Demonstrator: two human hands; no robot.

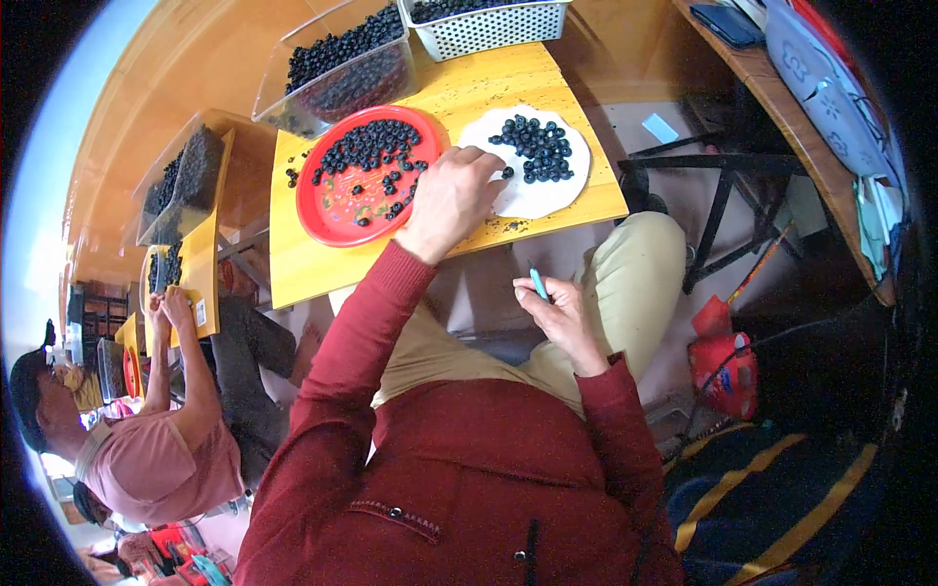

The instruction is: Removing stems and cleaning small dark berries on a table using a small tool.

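Observation:
My left hand [454, 195] reaches over the gap between a red plate [311, 217] and a white plate [535, 203] with a scalloped rim. Its fingers are curled together, with one small dark round piece [507, 172] at the fingertips; the thumb is mostly hidden. The piece could be a bead or a berry; I cannot tell. Similar dark pieces [371, 145] cover much of the red plate, and another cluster [539, 146] lies on the white one. Above my thigh, my right hand [562, 317] grips a thin teal stick-like tool [537, 283]; its tip is too small to make out.
Behind the plates stand a clear bin [342, 73] and a white perforated basket [489, 29], both holding dark pieces. Crumbs are scattered on the yellow table [293, 273]. At left, another person [166, 449] works at a similar table. A wooden ledge [811, 127] runs along the right.

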